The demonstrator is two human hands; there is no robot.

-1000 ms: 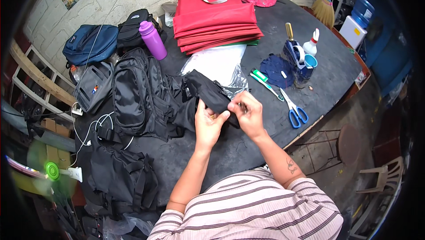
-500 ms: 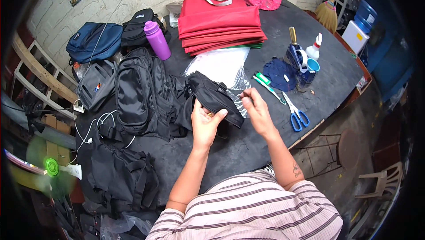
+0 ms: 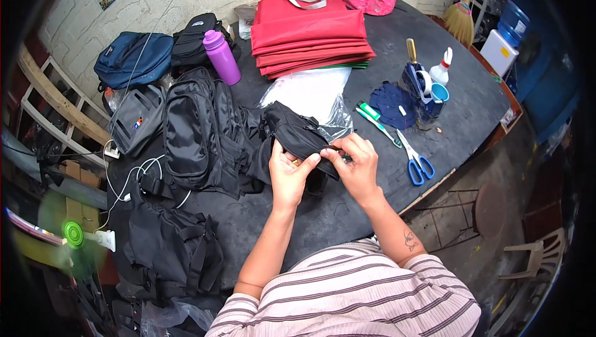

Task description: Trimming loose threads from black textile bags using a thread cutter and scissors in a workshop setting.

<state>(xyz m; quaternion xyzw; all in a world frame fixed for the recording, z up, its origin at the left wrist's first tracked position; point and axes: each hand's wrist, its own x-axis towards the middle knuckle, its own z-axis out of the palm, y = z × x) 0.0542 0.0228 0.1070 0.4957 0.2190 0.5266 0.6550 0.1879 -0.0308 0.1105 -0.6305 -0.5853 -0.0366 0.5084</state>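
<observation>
A small black fabric bag (image 3: 292, 127) with a strap is lifted at a tilt over the middle of the dark table. Its near edge is gripped by my left hand (image 3: 287, 172), the thumb on top and the fingers underneath. My right hand (image 3: 357, 166) is closed on the bag's right edge, its fingertips pinching close to my left thumb. Whether those fingertips hold a thread or only the fabric is too small to make out. A black backpack (image 3: 189, 129) lies just left of the bag, and clear plastic sheeting (image 3: 316, 91) lies behind it.
Blue-handled scissors (image 3: 417, 162), a toothbrush (image 3: 380, 127) and a dark blue cloth piece (image 3: 391, 104) lie to the right. Farther back are a tape dispenser (image 3: 417, 82), folded red fabric (image 3: 310, 32) and a purple bottle (image 3: 221, 57). A fan (image 3: 73, 234) spins at lower left.
My right hand has come left and down from beside the bag onto its right edge, and its fingers have closed there. My left hand keeps its hold.
</observation>
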